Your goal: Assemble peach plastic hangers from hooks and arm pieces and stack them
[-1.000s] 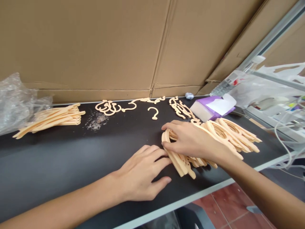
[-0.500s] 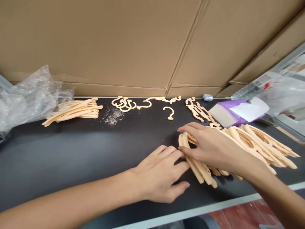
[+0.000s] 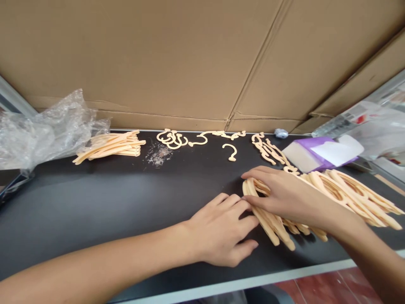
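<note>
A pile of flat peach-coloured hanger-shaped pieces (image 3: 344, 192) lies on the black table (image 3: 104, 198) at the right. My right hand (image 3: 284, 194) rests on the pile's left end, its fingers stretched over the pieces and pressing them down. My left hand (image 3: 224, 230) lies flat on the table just left of the pile, fingers apart, with the fingertips touching the pile's edge. Neither hand is closed round a piece.
A second stack of peach pieces (image 3: 109, 145) sits at the back left beside crumpled clear plastic (image 3: 41, 131). Small hook-shaped offcuts (image 3: 202, 139) and grey dust (image 3: 156, 154) lie along the back. A purple and white packet (image 3: 322, 153) is at the right. Cardboard (image 3: 177, 59) walls the back.
The view has swung to the left, so everything sits further right in the picture. Both hands have stayed on and beside the pile with hardly any movement.
</note>
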A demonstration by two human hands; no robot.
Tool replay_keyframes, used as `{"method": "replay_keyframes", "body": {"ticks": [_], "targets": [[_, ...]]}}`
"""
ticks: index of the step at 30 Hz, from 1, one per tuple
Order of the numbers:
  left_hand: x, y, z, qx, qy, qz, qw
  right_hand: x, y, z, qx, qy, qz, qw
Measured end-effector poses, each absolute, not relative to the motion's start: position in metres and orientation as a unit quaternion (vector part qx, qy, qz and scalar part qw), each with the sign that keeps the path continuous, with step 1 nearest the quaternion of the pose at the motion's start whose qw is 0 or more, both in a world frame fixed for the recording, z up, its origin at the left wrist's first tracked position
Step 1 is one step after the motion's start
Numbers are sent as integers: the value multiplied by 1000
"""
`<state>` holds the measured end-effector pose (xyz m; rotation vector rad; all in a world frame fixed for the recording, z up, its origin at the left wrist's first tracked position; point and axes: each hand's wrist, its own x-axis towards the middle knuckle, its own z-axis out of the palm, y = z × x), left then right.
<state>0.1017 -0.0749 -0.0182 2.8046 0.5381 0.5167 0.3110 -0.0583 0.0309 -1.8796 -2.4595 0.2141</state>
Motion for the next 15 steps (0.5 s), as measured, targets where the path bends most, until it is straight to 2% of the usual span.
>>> {"method": "replay_keyframes", "body": {"ticks": [7, 15], "targets": [[101, -76, -19, 960, 187, 164, 128, 292, -47, 41, -609, -789, 31, 68], [101, -76, -20, 960, 185, 168, 127, 251, 11, 42, -684, -725, -61, -59]]}}
